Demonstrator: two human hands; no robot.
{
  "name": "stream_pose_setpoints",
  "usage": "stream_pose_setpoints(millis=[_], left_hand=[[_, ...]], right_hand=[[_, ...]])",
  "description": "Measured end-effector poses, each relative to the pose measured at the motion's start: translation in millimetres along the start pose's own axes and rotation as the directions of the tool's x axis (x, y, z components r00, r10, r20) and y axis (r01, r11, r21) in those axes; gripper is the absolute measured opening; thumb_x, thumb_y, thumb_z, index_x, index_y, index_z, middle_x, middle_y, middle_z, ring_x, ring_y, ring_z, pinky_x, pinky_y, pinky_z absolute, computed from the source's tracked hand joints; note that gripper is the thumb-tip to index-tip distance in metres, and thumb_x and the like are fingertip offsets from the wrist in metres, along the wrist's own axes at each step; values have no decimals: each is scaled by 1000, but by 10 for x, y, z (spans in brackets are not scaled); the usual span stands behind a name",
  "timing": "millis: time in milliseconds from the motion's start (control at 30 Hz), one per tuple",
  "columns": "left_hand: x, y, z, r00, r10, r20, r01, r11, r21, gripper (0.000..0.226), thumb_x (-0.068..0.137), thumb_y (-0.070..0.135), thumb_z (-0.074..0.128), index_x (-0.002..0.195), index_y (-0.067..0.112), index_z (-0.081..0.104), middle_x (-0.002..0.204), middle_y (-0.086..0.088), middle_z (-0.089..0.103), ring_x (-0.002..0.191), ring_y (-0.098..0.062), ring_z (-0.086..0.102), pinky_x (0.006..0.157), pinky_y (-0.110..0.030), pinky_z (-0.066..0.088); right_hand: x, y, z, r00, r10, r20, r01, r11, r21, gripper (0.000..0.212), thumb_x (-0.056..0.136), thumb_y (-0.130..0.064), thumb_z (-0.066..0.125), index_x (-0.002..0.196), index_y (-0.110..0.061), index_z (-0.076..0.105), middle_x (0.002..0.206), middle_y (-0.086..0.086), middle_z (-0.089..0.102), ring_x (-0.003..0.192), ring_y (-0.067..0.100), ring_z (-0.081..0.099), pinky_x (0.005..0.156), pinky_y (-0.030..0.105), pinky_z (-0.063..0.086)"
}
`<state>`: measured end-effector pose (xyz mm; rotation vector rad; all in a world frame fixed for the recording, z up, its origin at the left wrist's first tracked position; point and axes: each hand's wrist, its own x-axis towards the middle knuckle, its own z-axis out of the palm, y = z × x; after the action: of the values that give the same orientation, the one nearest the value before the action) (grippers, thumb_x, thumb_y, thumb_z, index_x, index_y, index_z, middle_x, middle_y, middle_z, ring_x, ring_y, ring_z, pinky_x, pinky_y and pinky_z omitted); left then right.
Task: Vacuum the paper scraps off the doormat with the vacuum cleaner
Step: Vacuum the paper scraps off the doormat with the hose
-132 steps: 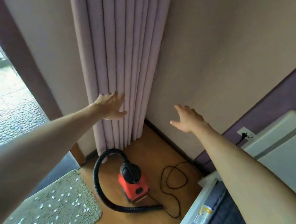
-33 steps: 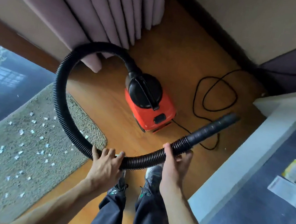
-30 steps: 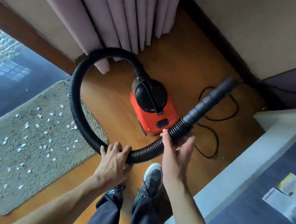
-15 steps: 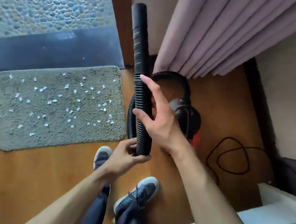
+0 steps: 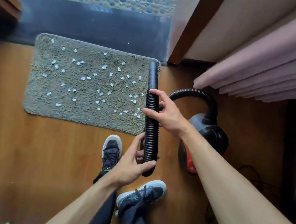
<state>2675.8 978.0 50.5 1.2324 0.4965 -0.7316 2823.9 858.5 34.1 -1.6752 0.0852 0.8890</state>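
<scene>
I had both hands on the black ribbed hose [image 5: 151, 129]. My right hand [image 5: 169, 115] was half-closed round it just below the smooth nozzle tube [image 5: 153, 75], fingers curled over the front; my left hand [image 5: 132, 165] cupped the hose lower down, thumb over the bend, grip loose. The nozzle mouth pointed away from me, over the doormat's [image 5: 78, 111] far right corner; whether it touched the pile I couldn't tell from this angle. Paper scraps [image 5: 90, 78] lay scattered across most of the mat, none visibly cleared, so I judged the job barely started. The red vacuum cleaner [image 5: 192, 156] sat on the wood floor to my right, hose looping back to it.

To do this step well I'd have tipped the nozzle down until its mouth sat flat on the pile, steered with the right hand and fed slack with the left. Slow overlapping passes right to left would have suited, since light scraps scatter if the tip is flicked. Shoes [image 5: 111, 150] off the mat.
</scene>
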Motion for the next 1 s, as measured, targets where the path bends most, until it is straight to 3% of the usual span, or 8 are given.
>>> stream_pose_setpoints(millis=[133,333,533,667,700,867,933,1000], left_hand=[[49,45,-242,997,74,5,-74,997,-6,97,86,0,68,145,58,16,104,-25,67,87,-21,64,91,-37,54],[184,206,-553,997,21,78,-19,1000,-16,90,93,-7,56,148,54,19,100,-10,56,66,-5,55,65,-17,51],[356,356,-767,977,-105,187,119,991,-66,83,96,1,55,138,67,28,101,-12,52,82,-19,53,65,-28,53],[398,390,-879,965,-151,214,169,983,-72,84,94,0,60,141,61,27,104,-16,57,86,-23,61,80,-46,58],[418,403,-908,966,-149,211,163,985,-52,84,93,0,62,142,58,27,102,-16,58,84,-21,62,80,-46,59],[559,496,-961,977,-119,175,109,992,64,74,87,1,70,139,41,34,85,-11,57,65,-5,61,63,-20,53],[590,496,-919,980,-137,146,130,990,57,69,87,2,70,134,44,40,91,-15,57,70,-9,63,60,-25,55],[611,465,-859,981,-170,98,169,985,14,64,88,3,69,130,45,44,111,-23,57,81,-22,69,63,-40,61]], right_hand=[[208,12,139,992,123,14,-123,992,25,56,86,-21,74,134,-32,48,99,4,57,93,24,65,70,39,59],[526,64,277,958,287,1,-285,950,131,47,89,-18,71,129,-31,49,95,2,59,79,14,65,69,35,58],[764,134,302,902,415,122,-432,854,290,56,93,-6,57,138,-37,45,109,1,58,92,23,59,77,37,51],[863,162,297,857,477,194,-515,808,287,58,93,-6,59,140,-37,46,113,1,61,83,18,63,72,31,54],[886,181,297,849,486,205,-527,799,290,58,93,-7,60,140,-36,46,113,2,61,82,18,64,70,31,55],[950,271,288,811,520,269,-584,747,318,55,92,-10,63,139,-34,48,115,7,62,85,21,67,74,37,57],[972,292,267,800,525,292,-598,741,306,55,92,-9,63,138,-34,50,114,5,62,87,22,66,78,40,57],[996,309,249,786,529,318,-612,736,289,55,91,-9,64,138,-35,50,118,5,61,93,24,65,86,44,55]])
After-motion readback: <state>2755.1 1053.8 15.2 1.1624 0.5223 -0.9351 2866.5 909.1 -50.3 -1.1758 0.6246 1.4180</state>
